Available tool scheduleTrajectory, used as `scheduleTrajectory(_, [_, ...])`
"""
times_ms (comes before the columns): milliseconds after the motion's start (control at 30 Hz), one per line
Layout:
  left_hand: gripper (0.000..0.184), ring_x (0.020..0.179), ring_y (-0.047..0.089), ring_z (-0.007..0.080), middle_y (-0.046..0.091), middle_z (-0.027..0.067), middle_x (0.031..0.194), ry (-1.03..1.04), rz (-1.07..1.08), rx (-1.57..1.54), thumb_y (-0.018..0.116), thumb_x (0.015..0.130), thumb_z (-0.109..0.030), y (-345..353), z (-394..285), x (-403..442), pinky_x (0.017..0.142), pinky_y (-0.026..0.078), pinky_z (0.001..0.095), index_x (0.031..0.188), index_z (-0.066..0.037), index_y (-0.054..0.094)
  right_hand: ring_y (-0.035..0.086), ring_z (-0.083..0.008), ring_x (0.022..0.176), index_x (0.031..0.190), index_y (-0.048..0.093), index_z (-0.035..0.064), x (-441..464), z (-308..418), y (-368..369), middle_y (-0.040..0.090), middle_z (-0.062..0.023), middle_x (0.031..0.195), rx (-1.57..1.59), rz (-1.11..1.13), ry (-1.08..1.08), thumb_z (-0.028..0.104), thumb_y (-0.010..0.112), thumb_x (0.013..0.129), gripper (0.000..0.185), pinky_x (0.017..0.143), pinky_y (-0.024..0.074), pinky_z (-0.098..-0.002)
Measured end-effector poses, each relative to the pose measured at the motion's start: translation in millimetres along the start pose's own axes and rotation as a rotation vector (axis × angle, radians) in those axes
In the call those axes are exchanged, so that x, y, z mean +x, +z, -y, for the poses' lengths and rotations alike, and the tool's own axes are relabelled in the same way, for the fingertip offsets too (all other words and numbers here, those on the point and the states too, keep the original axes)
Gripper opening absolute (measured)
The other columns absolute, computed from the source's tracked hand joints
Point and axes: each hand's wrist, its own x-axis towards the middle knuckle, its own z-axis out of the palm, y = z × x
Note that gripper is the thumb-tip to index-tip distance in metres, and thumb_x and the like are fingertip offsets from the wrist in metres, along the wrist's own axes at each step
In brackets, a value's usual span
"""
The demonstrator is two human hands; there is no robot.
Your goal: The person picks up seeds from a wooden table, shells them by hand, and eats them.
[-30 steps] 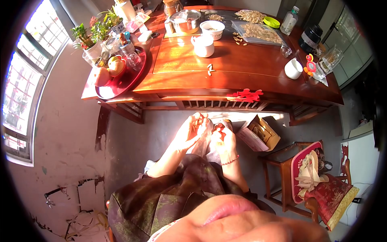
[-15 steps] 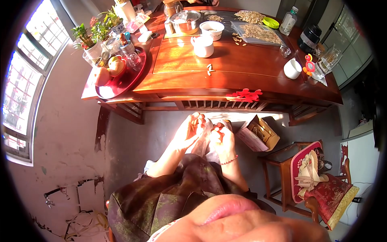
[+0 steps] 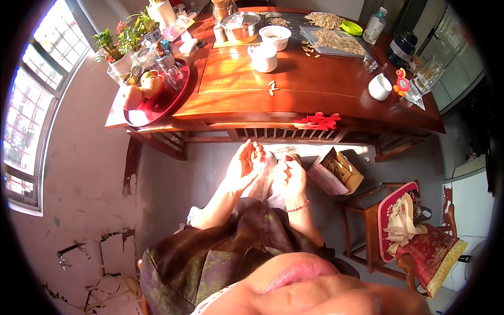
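Above my lap, short of the table, my left hand (image 3: 245, 165) is turned palm up with its fingers curled inward. Sun glare and the bent fingers hide what lies in it. Close beside it, my right hand (image 3: 290, 176) is closed, thumb against the fingers, a red bead bracelet (image 3: 298, 208) on its wrist. Whatever it holds is too small to name. A pale, sheer-looking material (image 3: 261, 184) hangs between and below the hands; I cannot tell whether they touch it.
The wooden table (image 3: 231, 107) ahead carries a white mug (image 3: 264, 59), a white tub (image 3: 275, 38), a tray of dried pieces (image 3: 336, 43), a white cup (image 3: 379, 87) and a red fruit tray (image 3: 176, 100). An open cardboard box (image 3: 336, 173) and a chair (image 3: 375, 226) stand right.
My left hand has tilted and moved slightly up and left, its fingers folding inward. The fingers of my right hand have closed more tightly. Objects on the table stay in place.
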Motion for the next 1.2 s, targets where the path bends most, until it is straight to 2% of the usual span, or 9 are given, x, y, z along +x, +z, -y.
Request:
scheduleTrajectory(100, [0.021, 0.079, 0.053, 0.0165, 0.055, 0.0047, 0.085, 0.023, 0.027, 0.011, 0.046, 0.096, -0.024, -2, 0, 1, 0.069, 0.05, 0.0271, 0.095, -0.006, 0.054, 0.039, -0.01, 0.043, 0.09, 0.053, 0.0009, -2, -1, 5, 0.047, -0.0025, 0.061, -0.014, -0.037, -0.01, 0.015, 0.04, 0.093, 0.019, 0.036, 0.0321, -0.0197])
scheduleTrajectory(200, [0.021, 0.083, 0.056, 0.0177, 0.058, 0.006, 0.091, 0.07, -0.072, -0.045, 0.044, 0.096, -0.02, -8, 0, 1, 0.072, 0.051, 0.0284, 0.102, -0.003, 0.055, 0.039, -0.007, 0.044, 0.1, 0.055, 0.0025, -3, -1, 12, 0.045, 0.001, 0.062, -0.096, -0.005, 0.027, 0.016, 0.042, 0.093, 0.02, 0.035, 0.0296, -0.0181])
scheduleTrajectory(267, [0.025, 0.096, 0.058, 0.02, 0.06, 0.0088, 0.103, 0.049, 0.003, -0.044, 0.042, 0.096, -0.014, -15, -3, 2, 0.081, 0.051, 0.0305, 0.113, 0.0, 0.052, 0.037, -0.0064, 0.043, 0.114, 0.053, -0.002, -4, -3, 14, 0.045, -0.0003, 0.06, -0.167, -0.002, -0.04, 0.013, 0.043, 0.093, 0.028, 0.038, 0.0299, -0.0175])
scheduleTrajectory(400, [0.029, 0.109, 0.055, 0.0223, 0.059, 0.0124, 0.113, 0.101, -0.082, -0.078, 0.042, 0.095, -0.011, -7, 0, 1, 0.093, 0.048, 0.0332, 0.121, 0.002, 0.048, 0.036, -0.0052, 0.043, 0.108, 0.057, -0.0005, -10, -5, 28, 0.044, 0.0011, 0.058, -0.248, 0.02, -0.096, 0.015, 0.045, 0.094, 0.025, 0.038, 0.0285, -0.017])
scheduleTrajectory(467, [0.029, 0.114, 0.052, 0.0239, 0.058, 0.0149, 0.115, 0.134, -0.119, -0.031, 0.042, 0.095, -0.009, 8, 3, -2, 0.1, 0.043, 0.0342, 0.12, 0.003, 0.048, 0.034, -0.0038, 0.043, 0.103, 0.06, 0.0003, -13, -8, 34, 0.043, 0.0025, 0.057, -0.481, -0.073, -0.179, 0.017, 0.046, 0.095, 0.023, 0.038, 0.0267, -0.0162])
scheduleTrajectory(600, [0.028, 0.112, 0.053, 0.0251, 0.057, 0.0163, 0.114, 0.122, -0.136, -0.078, 0.042, 0.095, -0.01, 9, 4, -4, 0.1, 0.043, 0.0354, 0.119, 0.004, 0.049, 0.033, -0.0028, 0.043, 0.102, 0.061, 0.0006, -18, -11, 38, 0.042, 0.0033, 0.057, -0.601, -0.116, -0.233, 0.017, 0.045, 0.096, 0.024, 0.037, 0.0246, -0.0162])
scheduleTrajectory(667, [0.03, 0.11, 0.054, 0.0261, 0.057, 0.017, 0.114, 0.09, -0.123, -0.16, 0.043, 0.095, -0.012, 0, 2, -2, 0.099, 0.044, 0.0364, 0.119, 0.005, 0.048, 0.032, -0.0031, 0.043, 0.104, 0.061, -0.0001, -16, -9, 33, 0.042, 0.0031, 0.057, -0.504, -0.019, -0.176, 0.017, 0.045, 0.096, 0.024, 0.037, 0.0237, -0.0166])
scheduleTrajectory(967, [0.035, 0.105, 0.056, 0.0269, 0.059, 0.0176, 0.11, 0.093, -0.138, -0.128, 0.05, 0.093, -0.021, -5, 0, -1, 0.096, 0.045, 0.0369, 0.114, 0.007, 0.051, 0.033, -0.0041, 0.043, 0.105, 0.059, -0.0016, -12, -8, 31, 0.043, 0.0017, 0.058, -0.483, -0.057, -0.15, 0.014, 0.045, 0.095, 0.023, 0.037, 0.0238, -0.0171])
scheduleTrajectory(1200, [0.036, 0.104, 0.056, 0.0276, 0.06, 0.0181, 0.109, 0.071, -0.117, -0.144, 0.051, 0.093, -0.022, -6, -2, -1, 0.095, 0.046, 0.0369, 0.114, 0.007, 0.051, 0.034, -0.0048, 0.043, 0.103, 0.059, -0.001, -10, -7, 26, 0.042, 0.0013, 0.058, -0.414, -0.015, -0.159, 0.015, 0.046, 0.094, 0.022, 0.037, 0.0255, -0.0173])
